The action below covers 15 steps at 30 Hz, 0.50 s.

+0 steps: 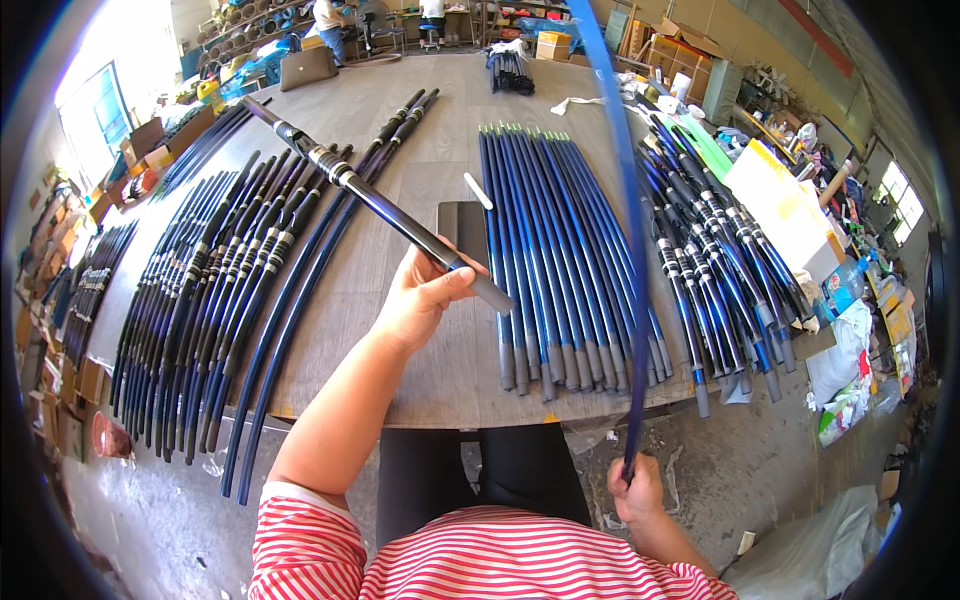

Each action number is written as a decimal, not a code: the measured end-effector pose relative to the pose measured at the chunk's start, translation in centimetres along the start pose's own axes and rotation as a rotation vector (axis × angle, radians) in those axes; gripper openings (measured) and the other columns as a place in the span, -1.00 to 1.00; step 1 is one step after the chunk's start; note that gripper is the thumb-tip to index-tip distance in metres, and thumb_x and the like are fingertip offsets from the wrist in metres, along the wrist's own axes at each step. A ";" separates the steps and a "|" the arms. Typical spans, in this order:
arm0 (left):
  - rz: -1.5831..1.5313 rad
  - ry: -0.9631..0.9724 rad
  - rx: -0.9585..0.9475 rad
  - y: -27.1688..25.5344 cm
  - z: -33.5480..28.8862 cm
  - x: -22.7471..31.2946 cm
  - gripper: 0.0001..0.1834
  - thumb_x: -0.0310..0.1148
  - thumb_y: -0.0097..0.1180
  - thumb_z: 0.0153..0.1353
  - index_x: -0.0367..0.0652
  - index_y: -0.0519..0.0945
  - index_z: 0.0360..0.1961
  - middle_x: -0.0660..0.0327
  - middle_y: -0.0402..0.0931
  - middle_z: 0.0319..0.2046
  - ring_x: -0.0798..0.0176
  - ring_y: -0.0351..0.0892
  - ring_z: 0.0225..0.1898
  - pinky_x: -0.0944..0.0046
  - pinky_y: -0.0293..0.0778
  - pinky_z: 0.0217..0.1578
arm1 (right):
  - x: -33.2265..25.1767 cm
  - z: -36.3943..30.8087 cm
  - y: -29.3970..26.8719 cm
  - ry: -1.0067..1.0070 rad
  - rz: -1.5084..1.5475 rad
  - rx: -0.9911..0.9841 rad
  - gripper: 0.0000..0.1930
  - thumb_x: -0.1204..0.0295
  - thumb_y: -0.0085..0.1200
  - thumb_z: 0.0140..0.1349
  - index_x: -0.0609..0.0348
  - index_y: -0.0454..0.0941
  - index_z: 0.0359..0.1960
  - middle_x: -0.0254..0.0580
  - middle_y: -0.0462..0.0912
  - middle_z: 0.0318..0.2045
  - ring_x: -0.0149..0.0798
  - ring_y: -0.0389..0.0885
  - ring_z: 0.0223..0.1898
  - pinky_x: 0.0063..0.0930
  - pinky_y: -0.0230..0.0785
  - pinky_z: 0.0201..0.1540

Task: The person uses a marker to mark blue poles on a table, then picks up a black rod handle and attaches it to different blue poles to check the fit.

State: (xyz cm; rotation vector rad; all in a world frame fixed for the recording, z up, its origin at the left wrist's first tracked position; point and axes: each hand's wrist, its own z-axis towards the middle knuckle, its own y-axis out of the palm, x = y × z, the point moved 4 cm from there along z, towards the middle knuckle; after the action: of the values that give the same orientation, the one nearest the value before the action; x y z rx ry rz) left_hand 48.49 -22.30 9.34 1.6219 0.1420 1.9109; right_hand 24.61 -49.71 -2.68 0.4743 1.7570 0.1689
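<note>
My left hand is wrapped round a dark fishing rod handle section with a reel seat, tilted over the table toward the far left. Its grey butt end sticks out past my fingers on the right. My right hand, beyond the table's near edge, grips the lower end of a long blue rod blank. This blank rises steeply out of the top of the view. Between the two lies a row of blue rod sections with green tips and grey butt ends. Near my left hand are a black flat case and a white stick.
Rods with reel seats cover the table's left side, two long ones overhanging its near edge. More assembled rods lie right. A dark bundle and a brown bag sit far back. People are in the background.
</note>
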 end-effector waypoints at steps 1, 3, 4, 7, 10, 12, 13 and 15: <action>0.003 0.021 0.008 -0.4 0.2 0.0 -0.75 -0.55 0.07 0.06 -0.18 0.32 -0.24 0.08 0.52 -0.33 0.19 0.54 -0.27 0.17 0.48 -0.18 | 1.5 -0.2 -1.8 0.029 -0.063 0.072 -0.55 0.24 -0.19 0.29 0.25 0.43 -0.71 -0.30 0.38 -0.78 -0.47 0.22 -0.80 -0.65 0.00 -0.74; 0.038 0.068 0.062 -1.1 0.3 0.3 -0.77 -0.55 0.05 0.06 -0.19 0.32 -0.25 0.10 0.51 -0.34 0.17 0.54 -0.28 0.15 0.49 -0.19 | 3.5 -0.8 -3.5 0.078 -0.154 0.149 -0.59 0.29 -0.14 0.26 0.27 0.44 -0.70 -0.28 0.42 -0.75 -0.45 0.30 -0.77 -0.65 0.10 -0.71; 0.077 0.068 0.094 -1.7 0.3 0.7 -0.73 -0.55 0.08 0.04 -0.12 0.30 -0.25 0.18 0.50 -0.34 0.28 0.52 -0.24 0.35 0.47 -0.31 | 3.9 -0.8 -4.0 0.101 -0.202 0.185 -0.62 0.32 -0.11 0.24 0.28 0.45 -0.70 -0.27 0.44 -0.74 -0.44 0.34 -0.76 -0.64 0.15 -0.69; 0.177 0.173 0.279 -3.2 0.2 3.9 -0.79 -0.53 0.03 0.02 -0.12 0.33 -0.31 0.28 0.43 -0.45 0.37 0.46 -0.38 0.42 0.41 -0.44 | 5.8 -1.0 -5.9 0.106 -0.273 0.272 -0.59 0.32 -0.12 0.19 0.24 0.40 -0.80 -0.29 0.36 -0.84 -0.46 0.22 -0.82 -0.58 -0.05 -0.74; 0.218 0.338 0.464 -5.0 0.3 8.9 -0.89 -0.49 -0.06 0.03 -0.11 0.35 -0.37 0.33 0.35 -0.56 0.45 0.32 -0.56 0.48 0.23 -0.62 | 7.0 -1.5 -8.9 0.194 -0.258 0.251 -0.69 0.40 0.01 0.10 0.31 0.43 -0.74 -0.25 0.44 -0.76 -0.42 0.37 -0.75 -0.59 0.25 -0.66; 0.315 0.336 0.520 -7.3 -0.1 12.0 -0.93 -0.48 -0.05 0.03 -0.11 0.35 -0.43 0.33 0.34 -0.60 0.45 0.30 -0.63 0.50 0.18 -0.68 | 7.8 -1.4 -10.2 0.211 -0.309 0.210 -0.69 0.40 0.01 0.10 0.30 0.43 -0.76 -0.24 0.43 -0.76 -0.42 0.36 -0.76 -0.59 0.23 -0.68; 0.358 0.361 0.514 -7.9 -0.3 13.2 -0.98 -0.47 -0.07 0.06 -0.14 0.36 -0.45 0.29 0.34 -0.62 0.41 0.34 -0.59 0.44 0.27 -0.60 | 8.2 -1.2 -10.6 0.207 -0.288 0.230 -0.68 0.40 0.02 0.09 0.29 0.42 -0.78 -0.23 0.45 -0.76 -0.42 0.35 -0.78 -0.60 0.17 -0.71; 0.397 0.348 0.567 -9.0 -1.0 15.0 -0.90 -0.44 -0.11 0.14 -0.17 0.34 -0.51 0.22 0.32 -0.68 0.34 0.36 -0.65 0.37 0.36 -0.61 | 8.4 -1.4 -10.8 0.198 -0.315 0.248 -0.67 0.40 0.02 0.10 0.28 0.42 -0.79 -0.23 0.45 -0.78 -0.43 0.35 -0.78 -0.61 0.15 -0.72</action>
State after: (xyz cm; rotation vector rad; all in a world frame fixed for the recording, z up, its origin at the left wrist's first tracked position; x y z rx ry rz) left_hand 50.27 -7.03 17.77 1.7382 0.5886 2.6277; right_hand 19.47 -55.95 -13.81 0.3602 2.0335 -0.2346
